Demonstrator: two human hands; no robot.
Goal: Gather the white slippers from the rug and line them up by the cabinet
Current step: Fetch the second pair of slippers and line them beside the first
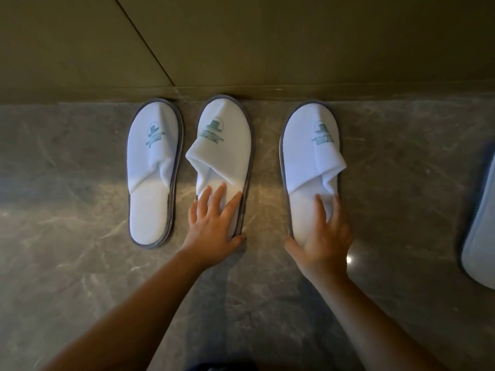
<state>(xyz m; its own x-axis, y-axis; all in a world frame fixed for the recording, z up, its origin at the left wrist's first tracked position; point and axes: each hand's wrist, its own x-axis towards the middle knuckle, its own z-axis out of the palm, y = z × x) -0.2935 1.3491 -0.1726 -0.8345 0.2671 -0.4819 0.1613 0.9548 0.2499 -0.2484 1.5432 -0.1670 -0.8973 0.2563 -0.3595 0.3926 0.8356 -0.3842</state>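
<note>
Three white slippers with grey edging and green logos lie side by side on the marble floor, toes against the cabinet base (267, 89). The left slipper (152, 167) lies untouched. My left hand (211, 226) lies on the heel of the middle slipper (225, 145), fingers spread on the insole and thumb hooked around the heel edge. My right hand (324, 236) holds the heel of the right slipper (308, 156) the same way. A wider gap separates the right slipper from the middle one.
A fourth white slipper (479, 236) lies at the right edge of view, partly cut off and farther from the cabinet. Grey veined marble floor (80, 263) spreads around. The olive cabinet front (267, 44) fills the top.
</note>
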